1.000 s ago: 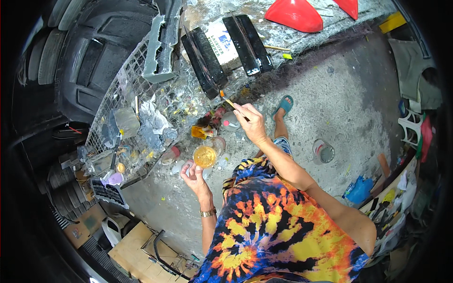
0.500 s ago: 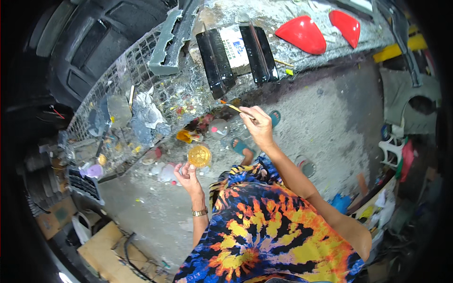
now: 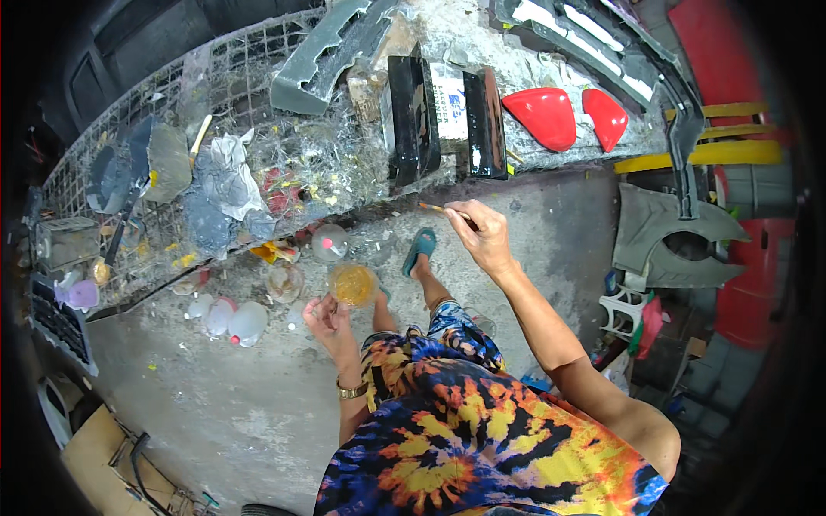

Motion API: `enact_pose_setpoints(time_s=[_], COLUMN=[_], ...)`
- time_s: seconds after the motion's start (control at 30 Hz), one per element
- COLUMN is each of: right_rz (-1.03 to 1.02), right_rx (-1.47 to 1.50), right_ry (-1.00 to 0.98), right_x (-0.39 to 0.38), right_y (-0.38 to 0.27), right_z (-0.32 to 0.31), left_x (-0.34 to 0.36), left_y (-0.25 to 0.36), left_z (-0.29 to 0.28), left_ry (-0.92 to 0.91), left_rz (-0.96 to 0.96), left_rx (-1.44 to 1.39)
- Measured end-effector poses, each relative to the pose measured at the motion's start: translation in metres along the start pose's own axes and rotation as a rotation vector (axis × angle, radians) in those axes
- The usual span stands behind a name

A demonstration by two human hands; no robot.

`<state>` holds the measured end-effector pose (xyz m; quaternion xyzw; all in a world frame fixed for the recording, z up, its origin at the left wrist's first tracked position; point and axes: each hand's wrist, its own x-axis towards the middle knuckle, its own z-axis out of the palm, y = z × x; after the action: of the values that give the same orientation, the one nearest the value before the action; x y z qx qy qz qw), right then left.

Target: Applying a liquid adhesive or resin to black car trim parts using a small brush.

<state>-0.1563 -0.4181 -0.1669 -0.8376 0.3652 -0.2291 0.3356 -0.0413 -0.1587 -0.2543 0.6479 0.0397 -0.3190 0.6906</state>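
Observation:
My left hand [image 3: 331, 327] is closed on a clear cup of amber liquid [image 3: 354, 285], held out over the floor beside the bench's front edge. A slim paintbrush [image 3: 435, 207] with an orange tip is pinched in my right hand [image 3: 483, 239], its tip pointing left. The brush is apart from everything on the bench. Beyond it, two glossy black panels [image 3: 414, 129] rest on either side of a white printed container [image 3: 450, 107]. Two glossy red shell-shaped parts, a larger one [image 3: 544, 119] and a smaller one [image 3: 607, 119], lie to their right.
The grimy mesh-topped bench [image 3: 331, 172] runs across the far side. On it lie a grey trim piece [image 3: 318, 69] and a crumpled rag [image 3: 234, 176]. Several plastic bottles [image 3: 249, 323] sit on the floor at left. A grey panel with a round hole [image 3: 671, 236] stands at right.
The view has shifted, and my legs have stepped apart along the bench. The brush tip, near the left black panel before, is now farther from it. Both hands keep their holds.

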Motion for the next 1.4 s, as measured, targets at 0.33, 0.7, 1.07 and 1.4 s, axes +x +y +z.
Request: enact_pose_setpoints(time_s=[0.33, 0.7, 1.07, 1.4], right_rz=[-0.034, -0.254, -0.234, -0.131], right_rx=[-0.213, -0.382, -0.283, -0.091], right_ry=[-0.119, -0.147, -0.219, -0.203], right_x=[0.020, 0.026, 0.023, -0.027], right_y=[-0.009, -0.018, -0.040, -0.055], right_z=[0.020, 0.016, 0.006, -0.022], left_x=[0.013, 0.020, 0.023, 0.029], left_y=[-0.014, -0.011, -0.009, 0.022], left_z=[-0.028, -0.030, -0.024, -0.011], left_ry=[0.156, 0.170, 0.148, 0.054], left_rz=[-0.034, -0.082, -0.034, 0.101], left_rx=[-0.023, -0.008, 0.050, -0.048])
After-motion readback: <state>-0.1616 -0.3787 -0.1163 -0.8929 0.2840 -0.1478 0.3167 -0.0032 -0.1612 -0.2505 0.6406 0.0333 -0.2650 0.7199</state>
